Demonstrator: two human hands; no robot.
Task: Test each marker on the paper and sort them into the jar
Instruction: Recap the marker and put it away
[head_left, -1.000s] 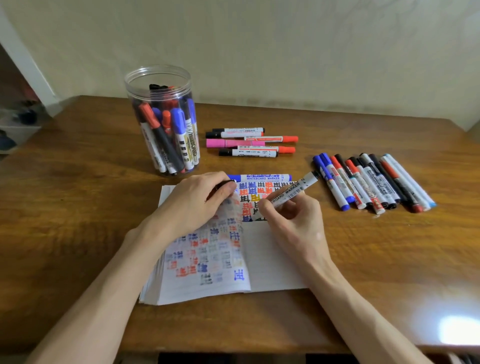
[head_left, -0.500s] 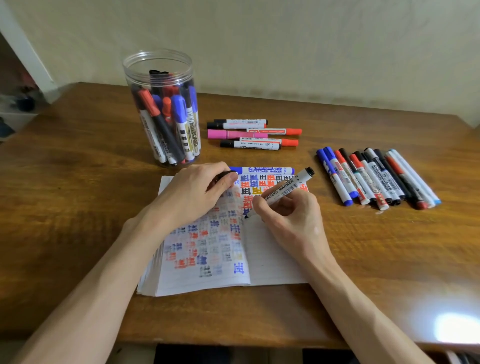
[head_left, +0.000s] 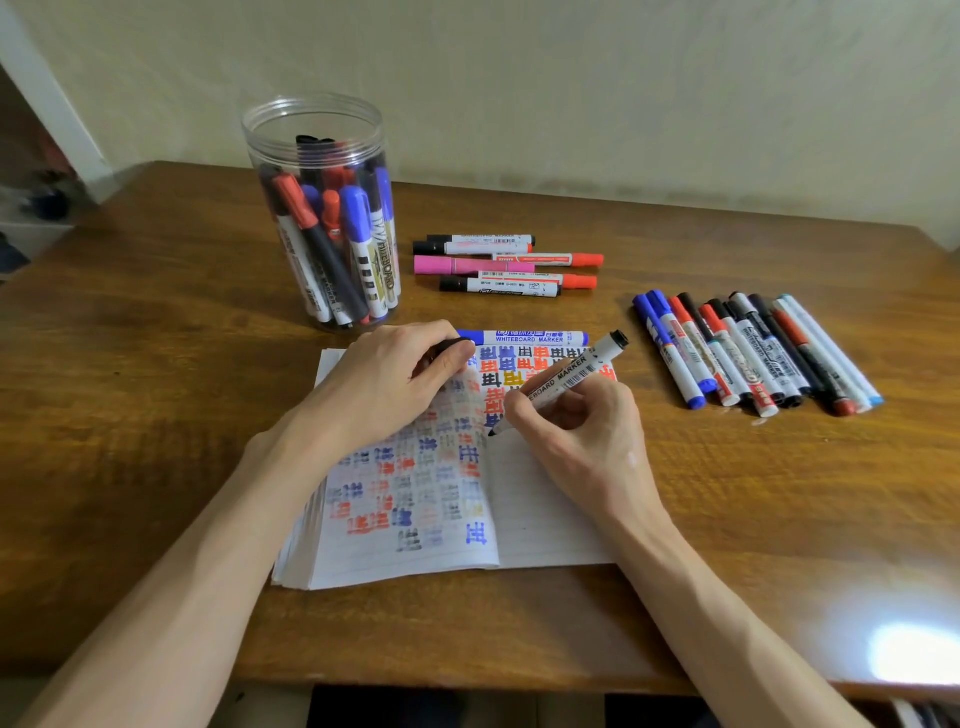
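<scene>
An open notebook (head_left: 545, 525) with coloured test marks lies in front of me on the table. My right hand (head_left: 576, 421) grips a black whiteboard marker (head_left: 571, 376), uncapped, its tip on the page near the spine. My left hand (head_left: 395, 379) rests on the left page and holds a small black cap (head_left: 451, 347) between thumb and fingers. A clear plastic jar (head_left: 317, 130) holding several markers stands at the back left. A blue marker (head_left: 524, 338) lies along the notebook's top edge.
Several markers in black, red and pink (head_left: 498, 265) lie in a group behind the notebook. A row of several more markers (head_left: 753, 353) lies to the right. The wooden table (head_left: 130, 364) ends at a pale wall behind.
My right hand has lowered the marker, bringing its tip down and left onto the page. The left hand stays on the notebook with the cap. The view shifted slightly.
</scene>
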